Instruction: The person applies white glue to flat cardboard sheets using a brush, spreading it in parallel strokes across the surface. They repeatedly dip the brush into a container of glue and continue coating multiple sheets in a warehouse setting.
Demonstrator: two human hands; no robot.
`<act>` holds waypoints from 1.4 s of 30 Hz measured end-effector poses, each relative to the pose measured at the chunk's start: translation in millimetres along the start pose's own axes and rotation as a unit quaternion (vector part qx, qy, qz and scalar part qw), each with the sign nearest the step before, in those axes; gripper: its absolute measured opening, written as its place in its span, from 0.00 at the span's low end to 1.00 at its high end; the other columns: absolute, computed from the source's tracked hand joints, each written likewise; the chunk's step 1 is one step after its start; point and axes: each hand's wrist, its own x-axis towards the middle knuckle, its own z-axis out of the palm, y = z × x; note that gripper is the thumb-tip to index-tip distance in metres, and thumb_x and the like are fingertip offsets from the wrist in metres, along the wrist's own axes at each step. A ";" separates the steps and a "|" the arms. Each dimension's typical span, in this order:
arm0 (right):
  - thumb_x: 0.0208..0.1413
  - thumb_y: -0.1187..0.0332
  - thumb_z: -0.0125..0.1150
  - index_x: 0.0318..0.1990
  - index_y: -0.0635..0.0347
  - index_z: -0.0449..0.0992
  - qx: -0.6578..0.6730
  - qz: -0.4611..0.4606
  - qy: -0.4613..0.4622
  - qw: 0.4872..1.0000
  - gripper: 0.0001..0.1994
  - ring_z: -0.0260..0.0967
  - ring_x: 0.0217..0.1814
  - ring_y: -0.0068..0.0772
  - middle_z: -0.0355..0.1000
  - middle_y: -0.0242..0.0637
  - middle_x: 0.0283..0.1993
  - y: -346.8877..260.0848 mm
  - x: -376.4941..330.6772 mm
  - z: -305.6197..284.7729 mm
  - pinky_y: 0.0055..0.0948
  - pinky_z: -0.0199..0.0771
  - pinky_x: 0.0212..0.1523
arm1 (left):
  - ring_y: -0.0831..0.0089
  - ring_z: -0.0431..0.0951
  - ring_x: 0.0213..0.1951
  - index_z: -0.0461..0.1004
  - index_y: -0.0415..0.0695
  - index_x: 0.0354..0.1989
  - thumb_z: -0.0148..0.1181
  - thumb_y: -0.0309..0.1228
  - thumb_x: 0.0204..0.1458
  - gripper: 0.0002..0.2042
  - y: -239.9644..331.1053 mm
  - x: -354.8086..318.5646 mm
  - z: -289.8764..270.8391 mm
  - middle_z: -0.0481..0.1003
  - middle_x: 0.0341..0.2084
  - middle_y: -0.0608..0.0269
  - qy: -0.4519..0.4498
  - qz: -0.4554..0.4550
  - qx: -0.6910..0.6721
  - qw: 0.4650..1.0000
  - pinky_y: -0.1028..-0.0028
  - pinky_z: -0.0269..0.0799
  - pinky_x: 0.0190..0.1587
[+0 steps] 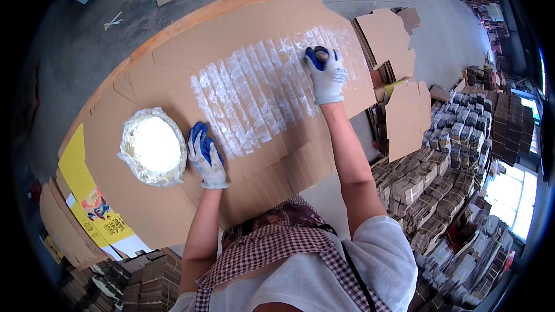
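Wearing a white glove with blue palm and fingers, my right hand is closed around a dark, round-ended tool whose working end is hidden. It is at the far right part of a row of side-by-side strips smeared with a wet-looking white coating. My left hand, gloved the same way, rests with fingers extended on the cardboard sheet, near the strips' lower left end. Just left of it stands a round bowl lined with crinkled clear plastic, with bright white stuff inside.
Cut cardboard pieces are stacked right of the table. Beyond them, tied bundles of cardboard pile up on the floor. A yellow printed sheet lies at the table's left end. An orange-brown board edge shows along the far side.
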 end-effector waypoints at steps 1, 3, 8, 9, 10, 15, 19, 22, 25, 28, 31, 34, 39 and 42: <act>0.50 0.63 0.69 0.42 0.57 0.75 0.004 -0.002 0.004 1.000 0.15 0.73 0.40 0.53 0.73 0.45 0.42 -1.9 -2.4 -3.8 0.42 0.74 0.39 | 0.57 0.68 0.59 0.71 0.35 0.56 0.48 0.33 0.63 0.18 0.1 0.4 -1.4 0.71 0.56 0.51 0.001 -0.004 -0.006 1.000 0.62 0.58 0.65; 0.50 0.62 0.70 0.44 0.56 0.75 0.043 -0.003 0.004 0.999 0.16 0.74 0.40 0.52 0.72 0.43 0.43 -15.8 -16.7 -10.9 0.42 0.75 0.38 | 0.57 0.68 0.59 0.71 0.35 0.56 0.48 0.33 0.63 0.18 -1.7 -1.1 -4.0 0.71 0.56 0.51 0.002 -0.003 -0.002 1.000 0.62 0.58 0.65; 0.51 0.62 0.68 0.45 0.54 0.75 -0.014 -0.087 -0.054 0.995 0.16 0.74 0.41 0.52 0.72 0.42 0.45 3.0 -24.2 9.8 0.42 0.75 0.40 | 0.57 0.68 0.60 0.71 0.35 0.55 0.47 0.33 0.62 0.18 -2.6 -1.4 1.8 0.71 0.56 0.51 0.008 -0.010 -0.026 1.000 0.63 0.58 0.65; 0.50 0.63 0.68 0.46 0.55 0.75 -0.017 -0.058 -0.044 0.997 0.16 0.73 0.42 0.53 0.72 0.43 0.45 14.2 -8.8 11.2 0.42 0.75 0.40 | 0.57 0.68 0.60 0.70 0.35 0.56 0.47 0.33 0.62 0.18 -0.3 0.2 -0.8 0.71 0.56 0.51 -0.009 0.006 0.015 1.000 0.63 0.57 0.65; 0.49 0.64 0.69 0.46 0.56 0.75 -0.021 -0.030 -0.033 0.999 0.17 0.73 0.43 0.54 0.72 0.44 0.44 22.8 5.9 9.8 0.42 0.74 0.40 | 0.57 0.67 0.60 0.70 0.35 0.56 0.47 0.33 0.62 0.18 -0.9 -1.2 -1.4 0.71 0.56 0.51 -0.008 0.003 0.011 1.000 0.63 0.57 0.65; 0.48 0.66 0.70 0.47 0.56 0.73 0.070 -0.120 0.009 0.990 0.19 0.73 0.43 0.53 0.72 0.45 0.45 4.5 -1.7 11.9 0.41 0.75 0.41 | 0.52 0.66 0.60 0.71 0.34 0.55 0.47 0.34 0.61 0.19 -0.3 -0.3 -2.4 0.70 0.57 0.49 -0.007 0.005 0.029 1.000 0.59 0.56 0.65; 0.49 0.66 0.68 0.47 0.55 0.74 0.009 -0.143 -0.049 0.988 0.17 0.73 0.43 0.54 0.72 0.45 0.45 3.9 -3.4 26.2 0.42 0.75 0.41 | 0.53 0.66 0.60 0.71 0.35 0.55 0.47 0.35 0.62 0.19 -1.8 -1.2 0.3 0.71 0.57 0.50 -0.003 0.004 0.025 1.000 0.59 0.55 0.65; 0.49 0.64 0.69 0.42 0.57 0.75 0.008 -0.026 -0.008 1.000 0.15 0.72 0.42 0.55 0.73 0.48 0.41 25.9 40.3 19.0 0.44 0.73 0.40 | 0.54 0.66 0.60 0.70 0.36 0.56 0.47 0.35 0.62 0.19 -0.1 -1.9 -0.7 0.71 0.57 0.51 -0.007 0.007 0.033 0.999 0.60 0.55 0.66; 0.49 0.64 0.69 0.43 0.57 0.75 0.015 -0.010 -0.011 1.000 0.16 0.72 0.43 0.54 0.72 0.47 0.42 12.7 44.9 14.2 0.43 0.73 0.42 | 0.52 0.67 0.60 0.70 0.34 0.56 0.48 0.35 0.61 0.20 -0.3 -1.1 -0.7 0.71 0.57 0.49 -0.003 0.005 0.018 1.000 0.59 0.57 0.65; 0.48 0.63 0.69 0.44 0.57 0.73 0.085 -0.116 -0.046 0.989 0.17 0.72 0.43 0.53 0.71 0.47 0.43 -9.4 27.6 22.3 0.43 0.73 0.43 | 0.52 0.67 0.59 0.69 0.34 0.56 0.48 0.35 0.61 0.20 1.0 0.3 -0.9 0.71 0.56 0.48 -0.007 0.003 0.012 1.000 0.59 0.57 0.64; 0.48 0.64 0.69 0.44 0.59 0.72 0.069 -0.084 -0.066 0.992 0.18 0.72 0.43 0.55 0.71 0.48 0.44 -3.0 47.0 27.1 0.44 0.73 0.43 | 0.52 0.68 0.59 0.69 0.33 0.55 0.47 0.35 0.61 0.20 3.9 0.7 -0.7 0.70 0.56 0.48 -0.012 -0.005 0.019 1.000 0.59 0.57 0.64; 0.48 0.65 0.69 0.40 0.60 0.74 0.023 -0.030 -0.033 0.999 0.15 0.71 0.44 0.53 0.72 0.48 0.41 2.4 73.7 19.5 0.41 0.71 0.45 | 0.53 0.67 0.59 0.69 0.33 0.55 0.48 0.35 0.61 0.20 3.2 1.6 -3.5 0.70 0.57 0.48 -0.009 -0.012 0.003 1.000 0.59 0.57 0.65; 0.49 0.63 0.67 0.41 0.59 0.74 0.046 -0.044 -0.050 0.997 0.15 0.71 0.44 0.53 0.72 0.48 0.42 -21.7 63.8 18.6 0.43 0.72 0.44 | 0.54 0.67 0.60 0.70 0.34 0.55 0.49 0.36 0.61 0.20 -2.7 5.0 -5.7 0.70 0.57 0.48 -0.014 0.008 0.025 1.000 0.59 0.57 0.65; 0.49 0.62 0.66 0.39 0.58 0.74 -0.015 -0.021 -0.074 0.997 0.14 0.71 0.43 0.53 0.72 0.49 0.40 -2.1 68.6 27.5 0.43 0.71 0.42 | 0.53 0.67 0.60 0.71 0.34 0.55 0.48 0.36 0.62 0.20 -1.1 -1.4 -2.1 0.70 0.57 0.47 -0.008 -0.021 0.006 1.000 0.59 0.58 0.65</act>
